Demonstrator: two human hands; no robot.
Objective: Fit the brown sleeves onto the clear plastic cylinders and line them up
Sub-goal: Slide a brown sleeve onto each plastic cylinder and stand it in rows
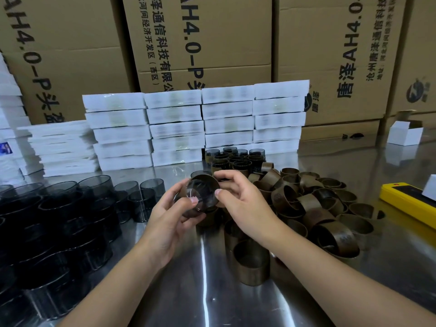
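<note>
Head view: two hands hold a clear plastic cylinder [199, 199] in a brown sleeve [208, 184] above the steel table [207, 291].
The left hand [165, 223] curls round the cylinder's smooth near rim with the thumb on its edge, while the right hand [240, 199] pinches the matte sleeve between thumb and forefinger. The cylinder's axis runs toward the camera, open mouth facing it. Loose brown sleeves [318, 208], thin curled bands, are heaped at the right; bare cylinders [59, 220], glossy and smoky, crowd the left. Sleeved cylinders [236, 159] stand upright together behind the hands, against stacked white boxes [177, 128]. A strip of bare shiny steel runs between the heaps toward the person.
</note>
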